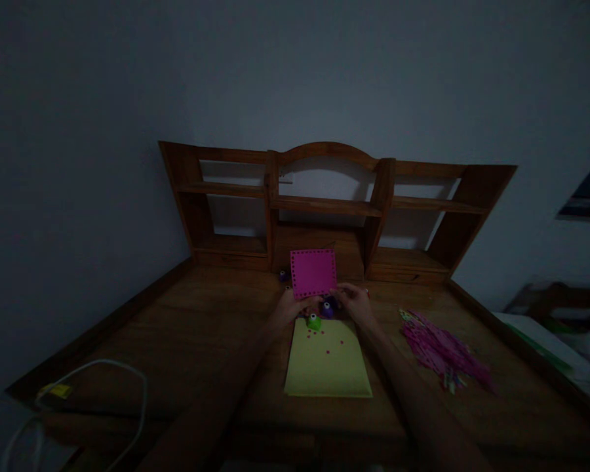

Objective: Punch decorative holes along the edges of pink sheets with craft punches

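A pink sheet of card (313, 272) with small holes along its edges stands raised before me. My left hand (290, 305) grips its lower left edge. At the lower right corner, the fingers of my right hand (354, 300) are pinched on the same card. Between and just below the hands are a purple craft punch (327, 310) and a green craft punch (314, 322), each with a round eye-like spot. Small pink paper dots (328, 352) lie scattered over the yellow paper (328, 373) beneath. Some fingertips are too dim to make out.
To the right on the wooden desk (216, 328) lies a heap of pink strips (442, 347). Another dark purple item (283, 276) sits near the back. A wooden shelf unit (324, 206) rises behind. A white cable (142, 393) loops at the front left.
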